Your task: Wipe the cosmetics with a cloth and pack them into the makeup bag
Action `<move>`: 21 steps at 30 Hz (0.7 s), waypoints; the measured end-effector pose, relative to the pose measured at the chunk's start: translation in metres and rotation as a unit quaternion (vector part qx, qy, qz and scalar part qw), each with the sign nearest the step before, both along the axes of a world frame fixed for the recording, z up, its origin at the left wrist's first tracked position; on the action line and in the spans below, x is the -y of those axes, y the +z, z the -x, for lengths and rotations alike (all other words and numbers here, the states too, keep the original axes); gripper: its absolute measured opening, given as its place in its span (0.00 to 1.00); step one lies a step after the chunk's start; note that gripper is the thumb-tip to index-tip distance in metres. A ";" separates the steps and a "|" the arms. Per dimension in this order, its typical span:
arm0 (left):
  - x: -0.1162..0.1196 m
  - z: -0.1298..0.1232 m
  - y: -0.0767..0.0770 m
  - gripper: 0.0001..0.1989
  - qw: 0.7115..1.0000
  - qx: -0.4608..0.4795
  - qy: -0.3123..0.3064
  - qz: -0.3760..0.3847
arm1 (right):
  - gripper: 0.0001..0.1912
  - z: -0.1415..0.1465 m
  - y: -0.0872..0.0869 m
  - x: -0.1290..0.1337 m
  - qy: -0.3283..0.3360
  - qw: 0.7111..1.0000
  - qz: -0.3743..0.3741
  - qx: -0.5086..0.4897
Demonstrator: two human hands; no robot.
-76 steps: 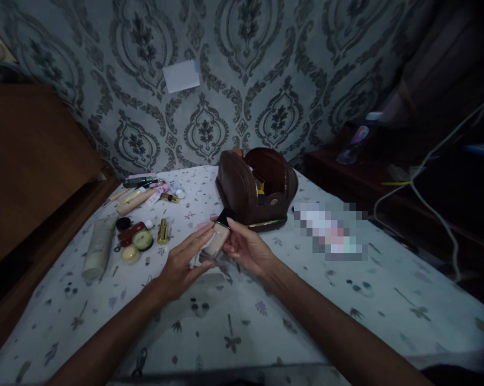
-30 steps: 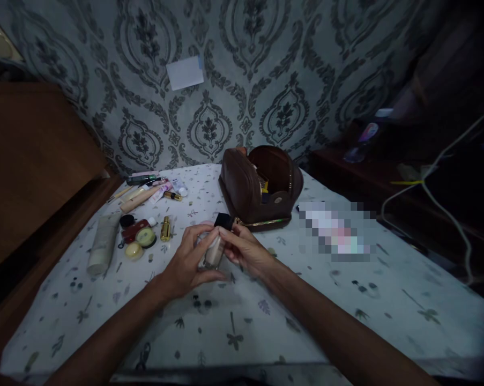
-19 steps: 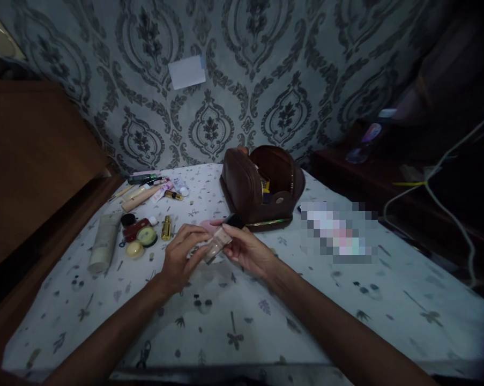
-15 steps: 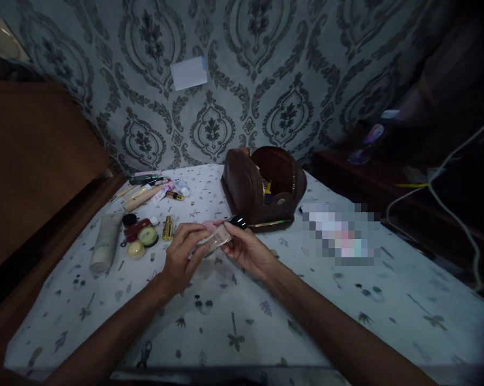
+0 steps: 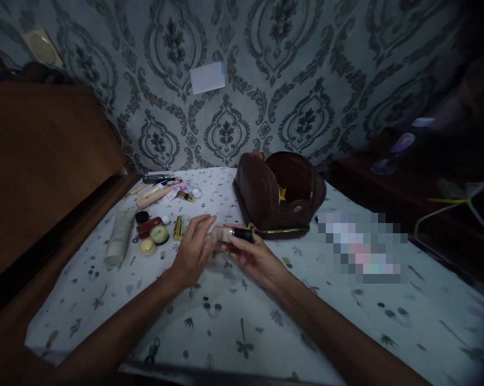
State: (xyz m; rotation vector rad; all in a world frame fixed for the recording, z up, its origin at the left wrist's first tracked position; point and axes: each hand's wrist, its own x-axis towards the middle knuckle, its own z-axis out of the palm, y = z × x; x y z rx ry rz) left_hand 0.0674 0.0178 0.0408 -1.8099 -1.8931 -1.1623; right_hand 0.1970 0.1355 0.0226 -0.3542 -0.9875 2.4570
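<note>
Right hand (image 5: pixel 258 261) clasps one bottle (image 5: pixel 225 234), left hand (image 5: pixel 193 249) at its base, grip unclear, near one bag (image 5: pixel 258 187).

No lettering coming through legibly here!
Well right of the brown bag (image 5: pixel 258 187), a plastic bottle (image 5: pixel 386 165) wears a colourful label (image 5: pixel 403 142), its words lost to blur; over left of the bag, a pink-and-white tube (image 5: pixel 173 193) shows coloured markings, too small to read; and just right of the bag, a pixelated patch (image 5: pixel 362 249).
</note>
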 end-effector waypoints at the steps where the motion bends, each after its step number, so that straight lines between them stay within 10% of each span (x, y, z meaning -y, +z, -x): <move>1: 0.000 0.001 0.002 0.18 0.998 0.055 0.005 0.012 | 0.20 0.000 -0.001 0.000 0.003 1.000 -0.006 0.005; 12: -0.011 0.013 -0.005 0.21 0.893 0.447 0.005 0.045 | 0.25 -0.002 0.003 0.004 0.014 0.995 -0.101 0.012; 21: -0.005 0.009 0.000 0.20 0.948 0.319 0.020 0.011 | 0.24 -0.003 0.001 0.007 -0.014 0.978 -0.206 0.010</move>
